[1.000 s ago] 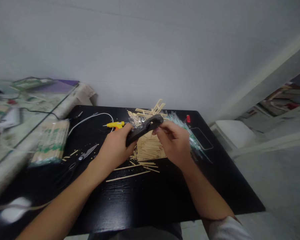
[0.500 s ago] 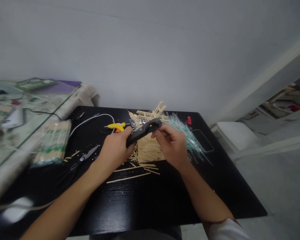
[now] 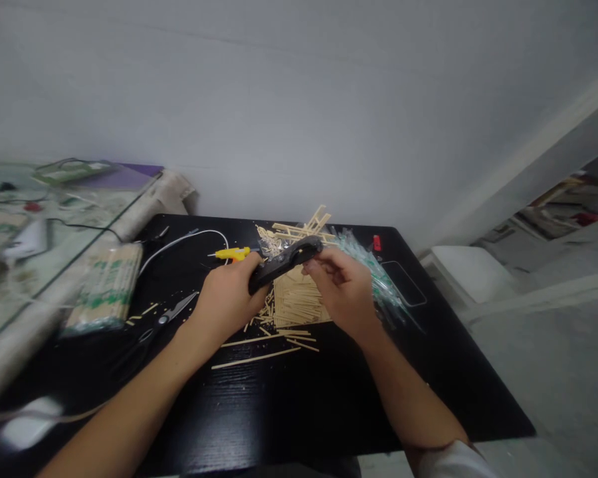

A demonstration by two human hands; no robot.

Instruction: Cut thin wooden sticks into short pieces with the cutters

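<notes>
My left hand (image 3: pixel 234 285) is wrapped round one end of a long black tool (image 3: pixel 284 263) with an oval opening near its far end; its exact kind is unclear. At that far end, my right hand (image 3: pixel 343 282) is closed in a pinch, touching or close to the tool. Anything between those fingertips is hidden. Below the tool, many short thin wooden sticks (image 3: pixel 301 300) lie piled on a flat light board. A small ladder-like frame of sticks (image 3: pixel 311 226) rests behind the hands, and a yellow glue gun (image 3: pixel 233 253) lies beyond my left hand.
Black-handled scissors (image 3: pixel 162 320) and a bag of wooden sticks (image 3: pixel 104 285) lie left on the black table (image 3: pixel 289 411). Clear-and-green plastic wrappers (image 3: pixel 371 269), a red object (image 3: pixel 377 243) and a dark rounded rectangle (image 3: pixel 404 282) are at right. A white stool (image 3: pixel 466 272) stands beyond.
The camera view has shifted slightly. Both hands keep almost the same pose around the black tool, whose left end sits slightly lower.
</notes>
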